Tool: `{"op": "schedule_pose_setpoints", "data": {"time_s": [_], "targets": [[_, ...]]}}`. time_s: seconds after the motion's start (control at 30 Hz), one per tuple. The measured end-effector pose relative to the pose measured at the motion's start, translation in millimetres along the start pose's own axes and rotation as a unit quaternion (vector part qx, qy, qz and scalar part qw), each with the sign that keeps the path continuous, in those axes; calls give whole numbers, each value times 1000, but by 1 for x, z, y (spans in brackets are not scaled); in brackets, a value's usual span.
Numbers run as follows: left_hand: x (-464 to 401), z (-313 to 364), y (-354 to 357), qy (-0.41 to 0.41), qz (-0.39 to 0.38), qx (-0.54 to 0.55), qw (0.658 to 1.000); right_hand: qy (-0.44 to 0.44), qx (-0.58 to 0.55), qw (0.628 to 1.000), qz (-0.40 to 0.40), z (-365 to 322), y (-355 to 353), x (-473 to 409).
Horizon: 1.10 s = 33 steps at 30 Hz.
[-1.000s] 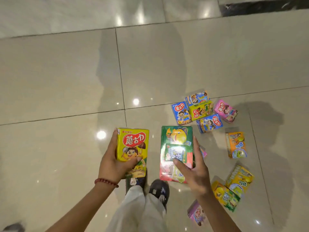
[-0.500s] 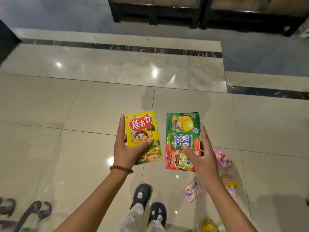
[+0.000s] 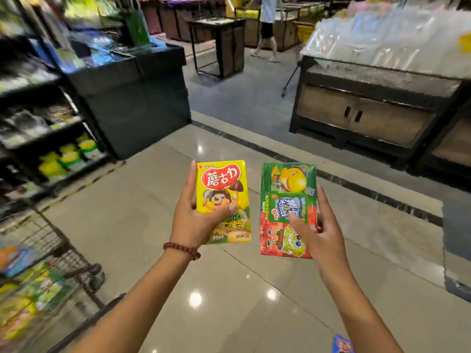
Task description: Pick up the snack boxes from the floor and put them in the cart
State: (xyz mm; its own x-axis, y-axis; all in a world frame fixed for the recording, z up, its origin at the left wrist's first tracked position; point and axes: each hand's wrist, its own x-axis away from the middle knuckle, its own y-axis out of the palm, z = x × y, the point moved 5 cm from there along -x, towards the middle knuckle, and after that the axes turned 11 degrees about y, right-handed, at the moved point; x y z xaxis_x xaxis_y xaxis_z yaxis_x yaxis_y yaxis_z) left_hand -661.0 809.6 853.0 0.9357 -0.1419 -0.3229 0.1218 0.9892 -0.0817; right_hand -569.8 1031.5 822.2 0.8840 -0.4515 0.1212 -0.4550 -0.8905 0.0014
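Above the tiled floor (image 3: pixel 158 225), the yellow snack box (image 3: pixel 224 197) stands upright in the left grip (image 3: pixel 193 220), thumb across its front. Just beside it, the right grip (image 3: pixel 321 240) grasps the green-and-red snack box (image 3: pixel 285 200). The wire cart (image 3: pixel 46 253), boxes inside, sits at lower left.

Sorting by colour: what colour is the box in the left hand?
Mostly yellow box, red logo, in the left hand; head view.

Blurred store shelves (image 3: pixel 43 138) line the left beside a dark counter (image 3: pixel 132 98), a wooden display stand (image 3: pixel 377 108) stands right, and a distant person (image 3: pixel 267 26) walks the glossy tiled floor (image 3: pixel 142 225).
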Motion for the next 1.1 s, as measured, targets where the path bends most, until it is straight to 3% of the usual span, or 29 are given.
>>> {"op": "schedule_pose_setpoints", "data": {"time_s": [0.4,0.63,0.87,1.1], "targets": [[30,44,-348,27,254,-43,966,-62,24,970,-233,-58,321,19],[64,49,-539,46,339,-105,934,-79,33,942,-324,-65,519,64],[90,19,-662,17,394,-92,914,-61,61,912,-401,-35,669,108],[92,-37,-713,-58,419,-185,887,-43,119,893,-431,14,752,92]]}}
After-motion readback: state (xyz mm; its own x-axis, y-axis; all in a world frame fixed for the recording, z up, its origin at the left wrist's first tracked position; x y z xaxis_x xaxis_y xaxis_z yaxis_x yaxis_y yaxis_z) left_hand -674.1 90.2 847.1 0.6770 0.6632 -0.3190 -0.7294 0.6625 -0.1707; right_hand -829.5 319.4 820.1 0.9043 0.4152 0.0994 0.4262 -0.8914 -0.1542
